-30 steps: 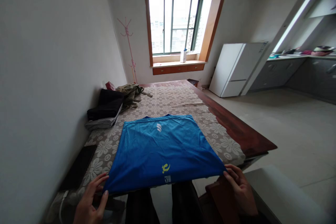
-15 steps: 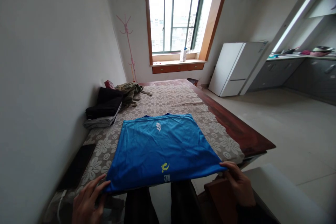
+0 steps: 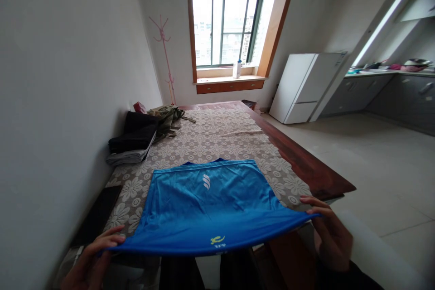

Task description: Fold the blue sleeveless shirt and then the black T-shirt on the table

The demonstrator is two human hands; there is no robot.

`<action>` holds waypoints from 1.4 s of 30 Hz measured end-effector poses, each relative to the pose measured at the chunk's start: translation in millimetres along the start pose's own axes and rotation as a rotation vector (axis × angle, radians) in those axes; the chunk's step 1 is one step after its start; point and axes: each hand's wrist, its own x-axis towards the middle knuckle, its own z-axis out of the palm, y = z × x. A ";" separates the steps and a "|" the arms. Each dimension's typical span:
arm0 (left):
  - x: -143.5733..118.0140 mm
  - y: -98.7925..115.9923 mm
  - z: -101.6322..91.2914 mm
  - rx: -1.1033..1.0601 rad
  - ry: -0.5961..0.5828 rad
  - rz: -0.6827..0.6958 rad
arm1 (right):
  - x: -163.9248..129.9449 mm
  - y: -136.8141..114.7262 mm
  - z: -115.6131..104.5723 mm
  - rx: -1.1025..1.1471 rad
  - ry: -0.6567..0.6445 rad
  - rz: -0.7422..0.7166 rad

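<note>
1. The blue shirt (image 3: pixel 207 204) lay on the lace tablecloth (image 3: pixel 217 138) at the near end of the table (image 3: pixel 306 167); its near hem was raised off the table, stretched between the two hands.
2. The left hand (image 3: pixel 90 260) was pinched closed on the left corner of the hem, and the right hand (image 3: pixel 328 231) was pinched closed on the right corner (the thumbs were mostly hidden under the cloth).
3. The fabric looked thin and slippery; if one pinch was lighter than the other, that corner could slide out and the hem would drop crooked.
4. The far part of the shirt rested flat on the tablecloth; a pull that was too quick could drag it and make wrinkles, or draw the tablecloth along with it.
5. A dark flat object (image 3: pixel 98 213) lay just beside the left side of the shirt, near the edge; the moving cloth could perhaps brush it.
6. The folded dark clothes (image 3: pixel 134 138) were well apart, so I judged no risk there.
</note>
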 end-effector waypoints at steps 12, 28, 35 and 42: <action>171.2 -2.4 115.3 0.879 -0.267 -0.092 | 137.3 39.4 126.1 -0.548 -0.362 0.159; 180.9 -42.7 115.0 0.566 -0.155 -0.141 | 136.5 56.1 127.9 -0.769 -0.396 0.125; 143.0 -11.0 120.2 0.667 -0.293 0.227 | 106.7 -0.8 130.5 -0.703 -0.341 -0.217; 75.0 30.8 222.9 0.735 -0.623 0.477 | 30.7 -53.5 219.7 -0.715 -0.715 -0.329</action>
